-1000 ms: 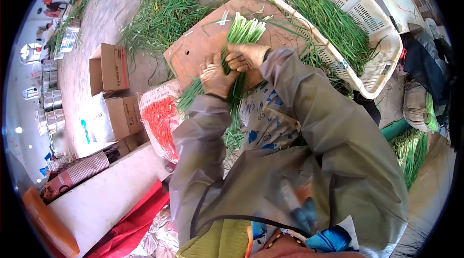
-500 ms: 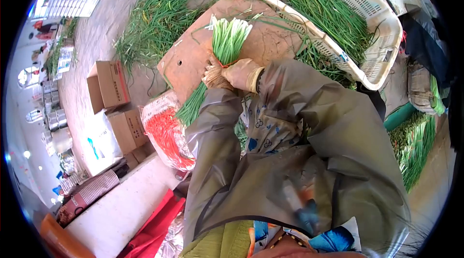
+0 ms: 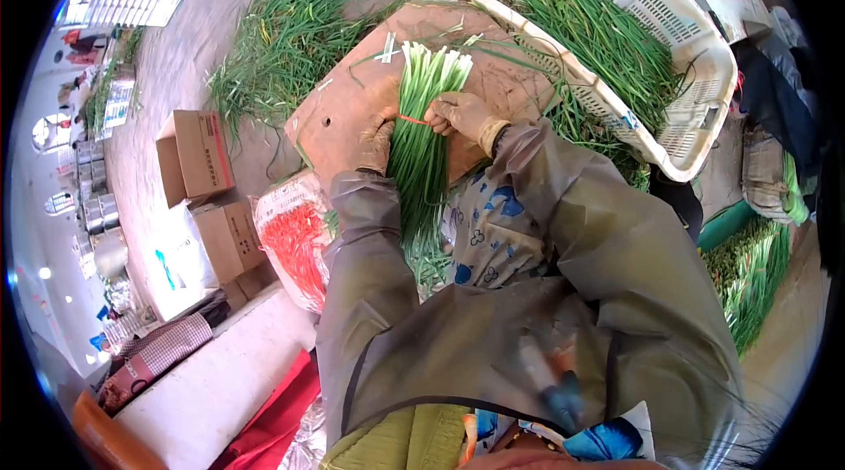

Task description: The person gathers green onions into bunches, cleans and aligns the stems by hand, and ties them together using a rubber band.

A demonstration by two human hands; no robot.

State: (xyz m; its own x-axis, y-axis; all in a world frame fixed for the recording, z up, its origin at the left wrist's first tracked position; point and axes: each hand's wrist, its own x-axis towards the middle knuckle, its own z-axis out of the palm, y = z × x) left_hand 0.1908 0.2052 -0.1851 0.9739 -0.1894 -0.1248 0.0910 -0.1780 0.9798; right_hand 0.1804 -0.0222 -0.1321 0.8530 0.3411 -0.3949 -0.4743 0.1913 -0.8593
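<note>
A bundle of green stalks (image 3: pixel 421 149) with pale cut ends at the top lies on the brown board (image 3: pixel 352 87). An orange-red tie (image 3: pixel 413 121) crosses the bundle just below its pale part. My left hand (image 3: pixel 377 143), gloved, is closed at the bundle's left edge, its fingers at one end of the tie. On the right side my right hand (image 3: pixel 465 118), also gloved, pinches the tie's other end. Left of my lap, a bag of red ties (image 3: pixel 295 241) stands near my left sleeve.
A white crate (image 3: pixel 695 131) of green stalks stands at the upper right. Loose greens (image 3: pixel 286 43) lie on the floor at the upper left. Cardboard boxes (image 3: pixel 198 153) and a white ledge (image 3: pixel 220 373) are at the left. More stalks (image 3: pixel 761 285) lie at the right.
My hands, which were close together on the bundle, have moved apart to its two sides. The tie now shows across the front, and the leaves hang straighter down between my arms.
</note>
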